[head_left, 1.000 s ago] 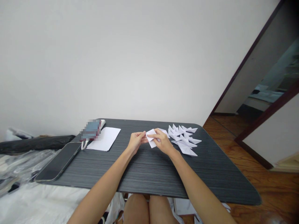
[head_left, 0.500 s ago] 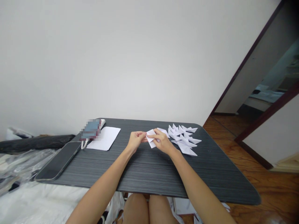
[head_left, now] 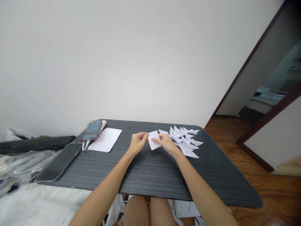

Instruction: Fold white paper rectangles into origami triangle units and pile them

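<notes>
A small folded piece of white paper [head_left: 153, 142] is held between my two hands, a little above the dark table [head_left: 150, 175]. My left hand [head_left: 138, 142] pinches its left edge between thumb and fingers. On the opposite side, my right hand [head_left: 166, 142] grips it with the thumb across the front and the fingers behind. Just right of my right hand lies a cluster of pointed folded paper shapes [head_left: 187, 142]. Another white paper piece [head_left: 164, 131] shows partly behind my right hand.
At the left, a stack of white sheets [head_left: 105, 141] lies beside a blurred-out device [head_left: 91, 131] with a white cable [head_left: 84, 146]. A dark phone [head_left: 60, 163] rests at the table's left edge. Behind the table rises a white wall [head_left: 150, 62]; plastic-wrapped items [head_left: 30, 166] lie at the left.
My right thumb has shifted on the folded paper and my right fingers have moved behind it, baring more of its front. My left hand keeps its pinch.
</notes>
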`<action>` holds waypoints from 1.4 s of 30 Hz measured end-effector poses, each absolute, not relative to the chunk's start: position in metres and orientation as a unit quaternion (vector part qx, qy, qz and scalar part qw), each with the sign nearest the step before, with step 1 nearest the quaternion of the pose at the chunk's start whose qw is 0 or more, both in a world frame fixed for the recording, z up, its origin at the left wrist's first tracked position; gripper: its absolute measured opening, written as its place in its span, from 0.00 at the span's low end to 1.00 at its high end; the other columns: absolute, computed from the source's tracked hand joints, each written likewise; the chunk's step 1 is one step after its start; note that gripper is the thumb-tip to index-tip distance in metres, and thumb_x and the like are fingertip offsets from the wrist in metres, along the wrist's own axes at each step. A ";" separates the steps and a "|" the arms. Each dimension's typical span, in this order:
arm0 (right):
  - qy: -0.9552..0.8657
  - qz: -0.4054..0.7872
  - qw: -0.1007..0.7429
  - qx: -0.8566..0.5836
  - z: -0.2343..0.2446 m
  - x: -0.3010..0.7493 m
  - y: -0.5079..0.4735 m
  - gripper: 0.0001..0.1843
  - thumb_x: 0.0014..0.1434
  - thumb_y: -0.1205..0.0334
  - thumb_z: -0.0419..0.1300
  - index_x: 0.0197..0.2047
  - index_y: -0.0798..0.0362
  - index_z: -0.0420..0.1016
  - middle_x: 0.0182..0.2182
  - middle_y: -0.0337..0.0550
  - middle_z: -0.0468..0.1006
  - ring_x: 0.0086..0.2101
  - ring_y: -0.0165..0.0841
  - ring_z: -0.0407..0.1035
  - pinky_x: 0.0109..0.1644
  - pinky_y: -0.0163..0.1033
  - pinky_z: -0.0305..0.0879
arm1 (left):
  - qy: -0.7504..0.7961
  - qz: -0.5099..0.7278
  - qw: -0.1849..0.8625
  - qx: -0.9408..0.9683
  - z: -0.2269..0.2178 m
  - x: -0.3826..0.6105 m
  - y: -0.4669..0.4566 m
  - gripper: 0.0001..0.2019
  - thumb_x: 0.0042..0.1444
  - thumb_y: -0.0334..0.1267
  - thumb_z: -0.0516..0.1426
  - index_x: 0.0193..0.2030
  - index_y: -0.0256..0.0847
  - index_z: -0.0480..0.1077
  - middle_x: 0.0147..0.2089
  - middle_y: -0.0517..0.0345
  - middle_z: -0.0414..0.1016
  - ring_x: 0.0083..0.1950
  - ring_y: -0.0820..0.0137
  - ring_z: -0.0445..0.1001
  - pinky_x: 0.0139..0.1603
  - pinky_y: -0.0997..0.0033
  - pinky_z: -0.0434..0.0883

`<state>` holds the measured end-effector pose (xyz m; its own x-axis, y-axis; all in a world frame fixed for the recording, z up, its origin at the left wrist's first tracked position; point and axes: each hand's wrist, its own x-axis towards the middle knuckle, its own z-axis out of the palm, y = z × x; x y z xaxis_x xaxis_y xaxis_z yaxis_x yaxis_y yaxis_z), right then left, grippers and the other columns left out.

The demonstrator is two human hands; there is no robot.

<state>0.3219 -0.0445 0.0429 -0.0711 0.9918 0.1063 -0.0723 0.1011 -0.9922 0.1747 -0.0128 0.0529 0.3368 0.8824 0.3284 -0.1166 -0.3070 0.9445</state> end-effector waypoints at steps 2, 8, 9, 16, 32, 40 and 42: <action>-0.510 0.524 0.521 -0.441 0.043 0.323 -0.045 0.19 0.38 0.57 0.64 0.35 0.60 0.73 0.28 0.46 0.76 0.28 0.32 0.69 0.32 0.36 0.64 | 0.302 0.488 0.504 0.645 0.053 0.174 -0.013 0.09 0.45 0.40 0.56 0.26 0.34 0.71 0.26 0.55 0.74 0.28 0.68 0.72 0.31 0.71 0.70; -0.495 0.528 0.520 -0.454 0.041 0.325 -0.044 0.18 0.35 0.58 0.65 0.32 0.60 0.75 0.26 0.45 0.76 0.27 0.32 0.69 0.33 0.38 0.64 | 0.309 0.475 0.480 0.670 0.052 0.174 -0.014 0.09 0.45 0.39 0.55 0.25 0.35 0.72 0.24 0.55 0.73 0.26 0.69 0.71 0.29 0.73 0.69; -0.496 0.523 0.520 -0.459 0.041 0.325 -0.044 0.19 0.35 0.58 0.65 0.31 0.60 0.75 0.26 0.45 0.76 0.26 0.32 0.69 0.32 0.38 0.64 | 0.309 0.475 0.477 0.671 0.052 0.174 -0.014 0.09 0.45 0.39 0.55 0.25 0.35 0.72 0.24 0.55 0.73 0.26 0.69 0.71 0.29 0.73 0.69; -0.473 0.540 0.518 -0.465 0.046 0.326 -0.045 0.18 0.40 0.52 0.61 0.27 0.61 0.75 0.23 0.46 0.75 0.25 0.32 0.68 0.31 0.37 0.63 | 0.306 0.512 0.509 0.620 0.052 0.175 -0.011 0.10 0.45 0.40 0.56 0.28 0.35 0.71 0.26 0.55 0.74 0.29 0.68 0.72 0.33 0.71 0.70; -0.687 0.119 0.490 -0.524 0.050 0.326 -0.049 0.13 0.53 0.62 0.51 0.37 0.52 0.75 0.27 0.41 0.75 0.26 0.30 0.64 0.29 0.35 0.59 | 0.350 0.508 0.449 0.647 0.054 0.171 -0.006 0.12 0.46 0.43 0.55 0.29 0.35 0.72 0.19 0.61 0.67 0.15 0.80 0.60 0.16 0.80 0.55; -0.728 -0.005 0.481 -0.489 0.044 0.324 -0.049 0.17 0.55 0.70 0.47 0.43 0.48 0.71 0.40 0.42 0.74 0.39 0.35 0.66 0.45 0.44 0.58 | 0.271 0.468 0.571 0.618 0.057 0.172 -0.007 0.17 0.45 0.42 0.56 0.40 0.33 0.69 0.28 0.55 0.72 0.16 0.79 0.64 0.15 0.79 0.59; -0.722 -0.021 0.478 -0.500 0.045 0.324 -0.049 0.17 0.55 0.70 0.47 0.42 0.47 0.71 0.41 0.41 0.74 0.38 0.35 0.64 0.43 0.46 0.57 | 0.252 0.473 0.584 0.609 0.060 0.173 -0.010 0.14 0.44 0.41 0.57 0.35 0.32 0.70 0.30 0.52 0.74 0.24 0.71 0.72 0.24 0.75 0.67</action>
<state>0.3243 -0.0491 0.0452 -0.0425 0.7016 0.7113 0.7415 0.4993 -0.4482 0.1729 -0.0100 0.0600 0.4253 0.8601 0.2816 -0.2454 -0.1899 0.9506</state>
